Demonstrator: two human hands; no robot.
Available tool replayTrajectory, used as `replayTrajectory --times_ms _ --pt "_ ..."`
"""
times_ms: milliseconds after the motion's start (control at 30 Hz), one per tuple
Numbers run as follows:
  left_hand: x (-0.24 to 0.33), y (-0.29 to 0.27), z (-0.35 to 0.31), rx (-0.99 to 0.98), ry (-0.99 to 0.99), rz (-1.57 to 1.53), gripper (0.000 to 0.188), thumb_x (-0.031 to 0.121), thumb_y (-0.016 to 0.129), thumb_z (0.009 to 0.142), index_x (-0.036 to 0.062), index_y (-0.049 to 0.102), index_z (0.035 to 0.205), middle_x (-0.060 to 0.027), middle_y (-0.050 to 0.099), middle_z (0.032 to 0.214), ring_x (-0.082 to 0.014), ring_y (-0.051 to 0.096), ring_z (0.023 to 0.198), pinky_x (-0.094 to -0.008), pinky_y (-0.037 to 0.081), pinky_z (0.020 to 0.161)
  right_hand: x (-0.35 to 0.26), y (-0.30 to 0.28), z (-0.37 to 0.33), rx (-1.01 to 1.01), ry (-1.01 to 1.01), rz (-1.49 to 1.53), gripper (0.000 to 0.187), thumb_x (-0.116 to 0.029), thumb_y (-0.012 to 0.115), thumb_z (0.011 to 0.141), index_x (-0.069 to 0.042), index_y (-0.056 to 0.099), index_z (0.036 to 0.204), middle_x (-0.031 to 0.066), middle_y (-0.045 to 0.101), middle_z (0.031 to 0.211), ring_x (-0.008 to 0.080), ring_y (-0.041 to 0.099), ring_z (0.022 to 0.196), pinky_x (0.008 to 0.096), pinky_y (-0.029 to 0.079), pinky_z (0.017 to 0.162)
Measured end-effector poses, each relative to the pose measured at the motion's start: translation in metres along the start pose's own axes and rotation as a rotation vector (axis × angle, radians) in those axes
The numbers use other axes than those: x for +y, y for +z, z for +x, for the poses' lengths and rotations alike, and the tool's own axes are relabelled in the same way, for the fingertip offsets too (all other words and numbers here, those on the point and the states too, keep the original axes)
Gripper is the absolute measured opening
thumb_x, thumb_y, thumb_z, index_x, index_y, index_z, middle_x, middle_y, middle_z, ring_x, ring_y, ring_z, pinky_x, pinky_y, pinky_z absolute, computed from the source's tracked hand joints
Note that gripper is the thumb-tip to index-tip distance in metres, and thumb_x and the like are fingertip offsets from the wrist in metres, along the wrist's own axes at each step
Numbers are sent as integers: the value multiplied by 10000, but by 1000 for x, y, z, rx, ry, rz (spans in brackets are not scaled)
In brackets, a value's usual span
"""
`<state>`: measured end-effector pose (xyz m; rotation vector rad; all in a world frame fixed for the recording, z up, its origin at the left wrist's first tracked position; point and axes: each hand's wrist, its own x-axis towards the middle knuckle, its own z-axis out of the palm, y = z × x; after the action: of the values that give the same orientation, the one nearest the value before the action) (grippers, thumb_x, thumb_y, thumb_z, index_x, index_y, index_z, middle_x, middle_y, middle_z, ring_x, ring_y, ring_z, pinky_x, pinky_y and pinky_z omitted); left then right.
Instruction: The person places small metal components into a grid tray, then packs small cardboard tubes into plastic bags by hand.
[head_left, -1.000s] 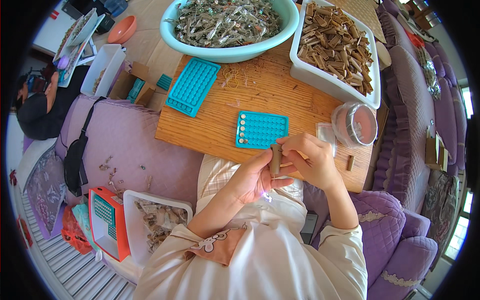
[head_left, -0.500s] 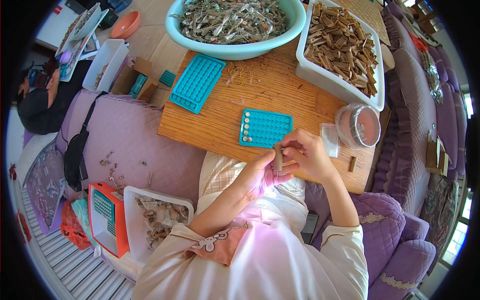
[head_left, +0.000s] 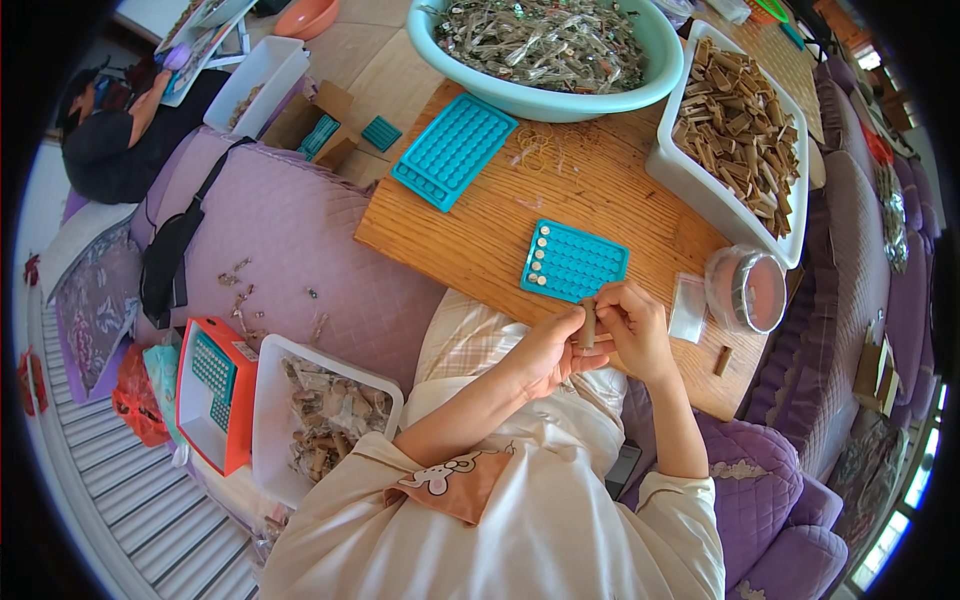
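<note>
My left hand (head_left: 550, 352) is closed around a small brown paper-like roll (head_left: 588, 326), holding it roughly upright above the table's near edge. The fingers of my right hand (head_left: 640, 332) pinch at the roll's upper end; the exact contact is partly hidden. Just beyond my hands lies a turquoise dimpled tray (head_left: 585, 262), with several small round whitish pieces along its left side. A similar brown roll (head_left: 722, 360) rests to the right near the table edge. Between them are a small clear packet (head_left: 688, 308) and a clear round jar (head_left: 748, 290) with pinkish contents.
A pale blue basin (head_left: 545, 107) of clear wrapped pieces and a white bin (head_left: 665, 165) of brown rolls stand at the back. Stacked turquoise trays (head_left: 455, 150) lie far left on the wooden table (head_left: 440, 235). Left of me are a white tub (head_left: 268, 430) and an orange-red box (head_left: 240, 425).
The whole view has shifted, so the table and tray appear further right. Both hands keep the brown roll between them; it looks more upright, with slight finger movement.
</note>
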<state>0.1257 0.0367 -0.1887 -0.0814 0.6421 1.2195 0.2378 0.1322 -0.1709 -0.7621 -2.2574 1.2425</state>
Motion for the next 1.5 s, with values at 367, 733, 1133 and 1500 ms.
replayTrajectory --times_ms 367,733,1133,1500 --pt "56 -44 -104 35 351 888 361 162 425 873 53 380 1214 -55 527 1111 -36 488 815 -159 335 593 12 8 -1 -59 206 291 102 26 545 753 17 557 854 111 573 845 179 577 775 274 483 695" --pt "0 -215 -298 1139 -833 2034 181 124 629 555 84 645 730 -135 599 762 -285 585 744 -369 466 657 46 -6 -27 25 348 275 52 12 493 815 20 534 846 34 552 789 55 494 712 173 396 633" --pt "162 -248 -274 1475 380 1886 114 115 502 734 47 585 772 -160 583 730 -322 568 700 -392 442 609 37 -6 -15 -9 283 220 58 10 494 812 26 540 843 41 564 768 57 497 685 183 407 617" --pt "230 -336 -233 1677 199 1918 175 104 553 719 87 563 893 -125 606 869 -299 582 816 -389 464 696 41 -40 -37 139 307 99 58 -3 487 814 16 538 837 39 555 776 71 490 697 188 391 631"
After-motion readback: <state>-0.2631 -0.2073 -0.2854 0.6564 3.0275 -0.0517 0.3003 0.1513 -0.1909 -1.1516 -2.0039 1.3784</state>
